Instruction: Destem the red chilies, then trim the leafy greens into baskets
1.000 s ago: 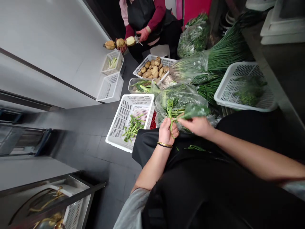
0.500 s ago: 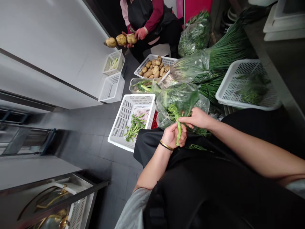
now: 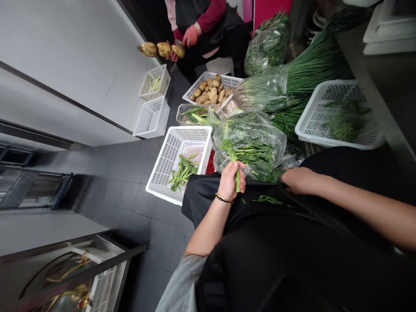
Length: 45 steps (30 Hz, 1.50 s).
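My left hand (image 3: 231, 178) is closed around a broccolini stalk (image 3: 238, 177), its green flower head pointing up and away from me. Just beyond it lies an open clear plastic bag (image 3: 253, 125) full of leafy green stems. My right hand (image 3: 299, 180) is low by the dark apron over my lap, apart from the stalk. Its fingertips are hidden, with a blurred bit of dark green beside them. To the left of my knee, several trimmed stalks (image 3: 184, 172) lie in a white slotted basket (image 3: 169, 149). Small leaf scraps (image 3: 269, 199) rest on the apron.
Beyond the bag are a potato basket (image 3: 190, 89), long green chives (image 3: 312, 65) and a bag of greens (image 3: 264, 54). A basket with feathery greens (image 3: 347, 121) stands right, below a metal table edge. A gloved co-worker (image 3: 204, 26) holds lotus root (image 3: 163, 49).
My right hand has left the stalk and moved right and down to the lap, and the large leaf is gone from the stalk. My left hand has shifted slightly left, still gripping it.
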Each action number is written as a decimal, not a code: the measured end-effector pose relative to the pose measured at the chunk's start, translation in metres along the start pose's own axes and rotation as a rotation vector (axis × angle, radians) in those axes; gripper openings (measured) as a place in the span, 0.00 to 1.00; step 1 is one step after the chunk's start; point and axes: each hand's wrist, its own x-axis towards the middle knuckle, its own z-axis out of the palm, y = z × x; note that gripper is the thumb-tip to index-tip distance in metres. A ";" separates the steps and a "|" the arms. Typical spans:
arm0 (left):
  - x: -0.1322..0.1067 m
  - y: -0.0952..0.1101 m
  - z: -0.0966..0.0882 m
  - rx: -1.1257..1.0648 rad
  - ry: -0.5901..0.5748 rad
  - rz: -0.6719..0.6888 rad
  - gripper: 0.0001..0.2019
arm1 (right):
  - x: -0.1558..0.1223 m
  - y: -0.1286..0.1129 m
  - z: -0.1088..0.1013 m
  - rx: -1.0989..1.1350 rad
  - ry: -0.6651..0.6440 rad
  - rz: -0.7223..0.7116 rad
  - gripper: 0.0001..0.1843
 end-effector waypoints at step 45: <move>0.013 -0.023 -0.009 -0.297 -0.369 -0.432 0.33 | 0.068 -0.074 -0.035 0.831 0.430 -0.002 0.17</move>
